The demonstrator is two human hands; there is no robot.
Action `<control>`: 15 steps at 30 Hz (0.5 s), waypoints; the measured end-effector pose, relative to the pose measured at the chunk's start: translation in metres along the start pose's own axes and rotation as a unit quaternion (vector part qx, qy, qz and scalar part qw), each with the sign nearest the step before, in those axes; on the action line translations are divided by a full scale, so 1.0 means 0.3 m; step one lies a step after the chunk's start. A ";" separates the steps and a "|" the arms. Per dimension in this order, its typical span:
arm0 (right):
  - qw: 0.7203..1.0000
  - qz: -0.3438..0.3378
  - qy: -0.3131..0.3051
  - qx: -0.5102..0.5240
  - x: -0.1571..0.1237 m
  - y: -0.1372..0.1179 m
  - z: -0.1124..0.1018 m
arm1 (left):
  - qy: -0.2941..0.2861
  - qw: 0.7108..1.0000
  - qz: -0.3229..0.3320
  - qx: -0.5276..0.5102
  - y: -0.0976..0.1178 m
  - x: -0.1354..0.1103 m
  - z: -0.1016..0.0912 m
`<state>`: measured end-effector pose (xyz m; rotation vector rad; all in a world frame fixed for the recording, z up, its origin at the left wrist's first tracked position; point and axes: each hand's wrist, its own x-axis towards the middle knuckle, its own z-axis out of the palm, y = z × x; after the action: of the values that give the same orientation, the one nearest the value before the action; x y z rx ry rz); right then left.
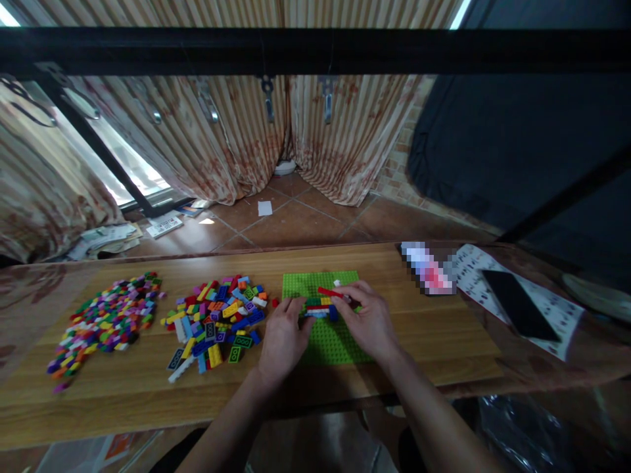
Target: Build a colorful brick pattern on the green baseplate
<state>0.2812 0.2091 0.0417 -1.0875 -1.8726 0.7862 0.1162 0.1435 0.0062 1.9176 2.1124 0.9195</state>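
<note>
A green baseplate (328, 351) lies on the wooden table in front of me. Over its middle sits a small brick build (318, 311) of green, yellow, red, white and blue pieces; whether it is fixed to the plate I cannot tell. My left hand (284, 334) grips the build's left end between thumb and fingers. Pinched in my right hand (367, 318) is a long thin red brick (329, 292), held just above the build's far side and slightly tilted. A small white piece (337, 283) rests on the plate beyond the red brick.
Left of the plate lie a pile of mixed bricks (217, 318) and, farther left, a heap of smaller pieces (111, 322). At the right are a printed sheet (473, 263), a dark phone (520, 305) and a blurred-out item (428, 268). A black bar (315, 51) crosses above the table.
</note>
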 end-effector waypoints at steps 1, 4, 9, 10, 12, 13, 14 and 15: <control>1.000 -0.002 -0.001 -0.001 0.000 0.001 0.001 | 0.001 1.000 0.000 -0.002 0.001 0.000 0.002; 1.000 -0.009 -0.002 -0.004 -0.002 0.007 0.002 | 0.001 1.000 -0.005 -0.007 0.004 -0.002 0.007; 1.000 0.009 0.008 -0.011 -0.001 0.027 0.005 | -0.006 1.000 -0.011 -0.013 0.008 -0.006 0.005; 1.000 0.021 0.015 -0.007 0.000 0.034 0.007 | -0.007 1.000 -0.012 -0.014 0.009 -0.007 0.004; 0.998 0.055 0.035 0.005 0.005 0.049 0.010 | -0.009 1.000 -0.014 -0.015 0.013 -0.008 0.003; 0.996 0.077 0.045 0.013 0.008 0.059 0.012 | -0.010 1.000 -0.014 -0.016 0.015 -0.008 0.003; 0.993 0.099 0.054 0.024 0.011 0.069 0.015 | -0.009 1.000 -0.014 -0.016 0.017 -0.008 0.003; 0.990 0.121 0.063 0.039 0.015 0.079 0.018 | -0.009 1.000 -0.013 -0.017 0.020 -0.008 0.004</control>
<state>0.2844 0.2227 0.0215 -1.3000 -1.6109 0.8968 0.1223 0.1418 0.0077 1.8705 2.0926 0.9226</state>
